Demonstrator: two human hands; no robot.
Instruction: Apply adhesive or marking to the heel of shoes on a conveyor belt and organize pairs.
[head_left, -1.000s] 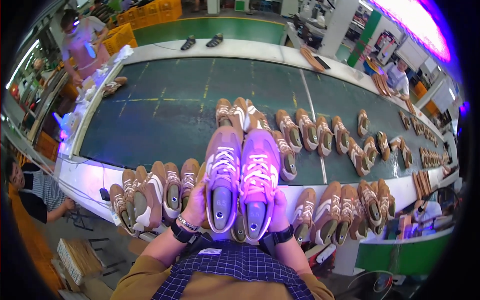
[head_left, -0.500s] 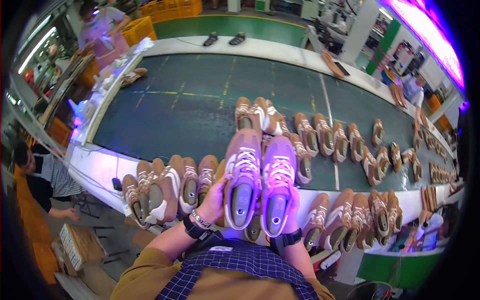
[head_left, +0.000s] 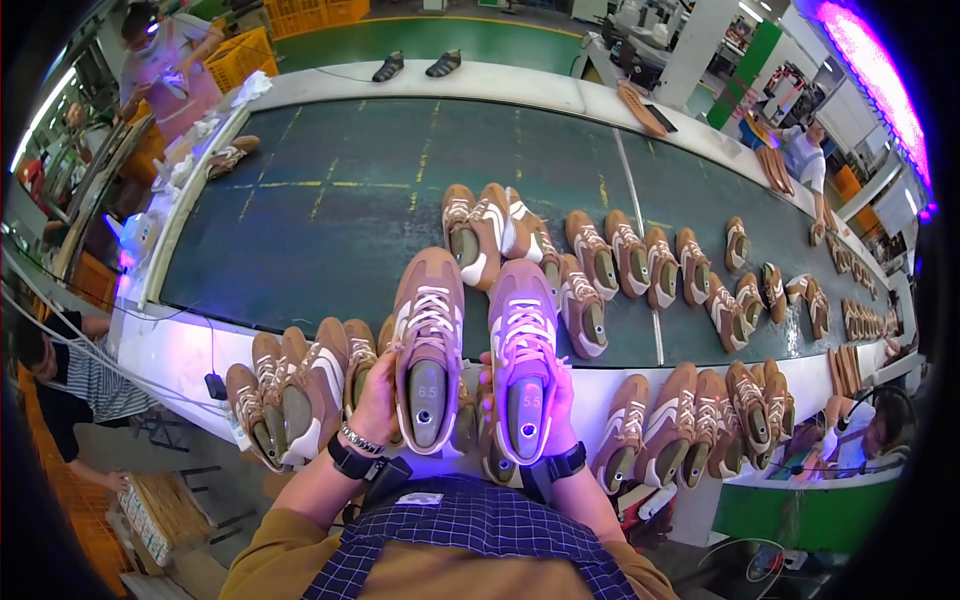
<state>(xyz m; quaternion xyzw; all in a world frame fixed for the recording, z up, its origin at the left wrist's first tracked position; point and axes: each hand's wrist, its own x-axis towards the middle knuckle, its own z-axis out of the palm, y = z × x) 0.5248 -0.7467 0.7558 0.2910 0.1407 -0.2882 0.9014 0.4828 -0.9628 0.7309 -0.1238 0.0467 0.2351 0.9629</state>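
My left hand (head_left: 375,405) grips a brown sneaker (head_left: 432,300) with white laces, toe pointing away from me. A second brown sneaker (head_left: 523,305), tinted violet by the light, is held in my right hand (head_left: 562,405). Both are upright with a grey shoe last (head_left: 429,400) inside each, and a gap separates them. My fingers wrap round the outer sides and partly vanish behind the shoes. Just beyond, several similar sneakers (head_left: 485,225) rest on the dark conveyor belt (head_left: 330,230).
Rows of sneakers line the near white ledge (head_left: 170,350) on both sides of me. More shoes (head_left: 690,265) stand on the belt to the right. Two dark shoes (head_left: 443,64) sit on the far ledge. Co-workers (head_left: 175,60) are at the far left, near left and right.
The two held sneakers have moved apart, the left one shifting left and slightly up. Both stay in my hands. The whole view has shifted a little as my head moved.
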